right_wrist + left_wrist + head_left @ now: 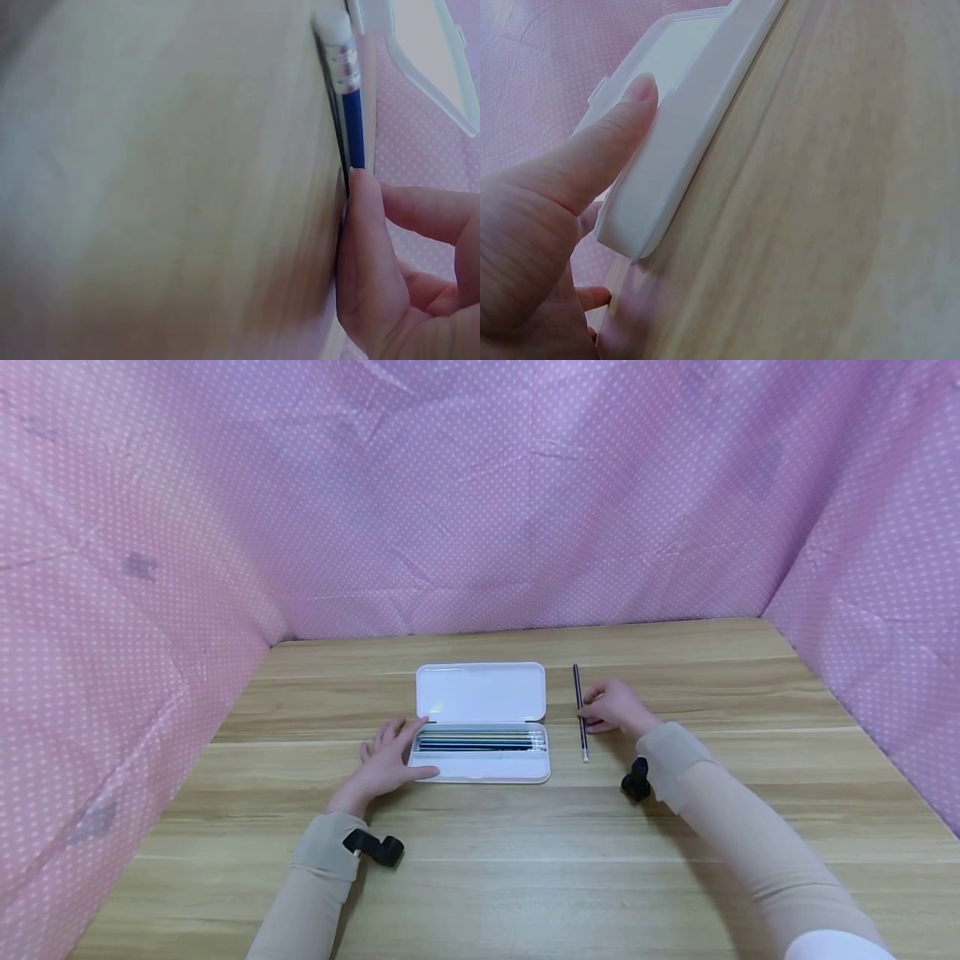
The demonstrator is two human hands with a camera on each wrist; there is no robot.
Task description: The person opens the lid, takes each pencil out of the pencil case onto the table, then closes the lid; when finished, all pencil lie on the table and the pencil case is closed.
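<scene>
A white pencil case (491,767) lies with its lid (481,692) folded back, and several pencils (480,741) lie side by side inside it. At its left end, my left hand (386,765) has its fingers spread, the thumb (622,120) extended over the front rim and the index finger at the hinge corner. To the right of the case, my right hand (617,707) pinches a dark pencil (579,693) between thumb and fingers. The right wrist view shows this pencil's blue barrel (353,127) and white eraser (333,28), close over the table.
A wood-grain table (480,877) spreads around the case. Pink dotted cloth (480,510) hangs behind the table and along both sides. A black wrist camera (375,847) sits on the left sleeve, another wrist camera (636,780) on the right.
</scene>
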